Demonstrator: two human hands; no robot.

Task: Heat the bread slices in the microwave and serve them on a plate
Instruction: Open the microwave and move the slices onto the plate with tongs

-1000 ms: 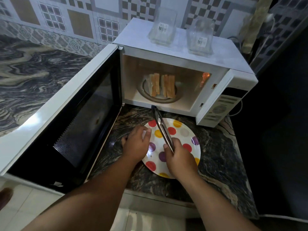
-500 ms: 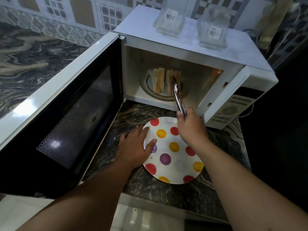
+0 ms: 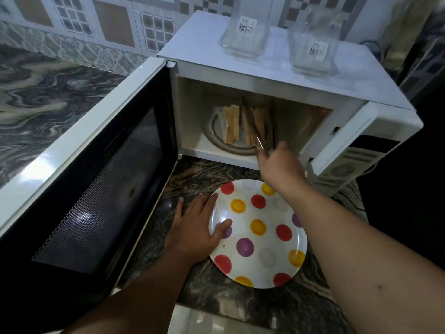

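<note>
The white microwave [image 3: 284,75] stands with its door [image 3: 101,179] swung wide to the left. On its turntable [image 3: 216,138] lie two stacks of toasted bread slices, the left stack [image 3: 231,124] and the right stack [image 3: 257,124]. My right hand [image 3: 280,165] grips metal tongs [image 3: 261,143] whose arms reach into the cavity around the right stack. A white plate with coloured dots [image 3: 260,235] sits on the counter in front of the microwave. My left hand [image 3: 195,232] rests flat on the plate's left rim, thumb on the plate.
Two clear glass jars [image 3: 245,27] [image 3: 313,42] stand on top of the microwave. The dark marbled counter [image 3: 48,100] runs left behind the open door. The microwave's control panel [image 3: 346,165] is at the right, and a tiled wall is behind.
My right hand has moved forward from over the plate, carrying the tongs into the microwave up to the right bread stack. My left hand has stayed on the plate's left edge.
</note>
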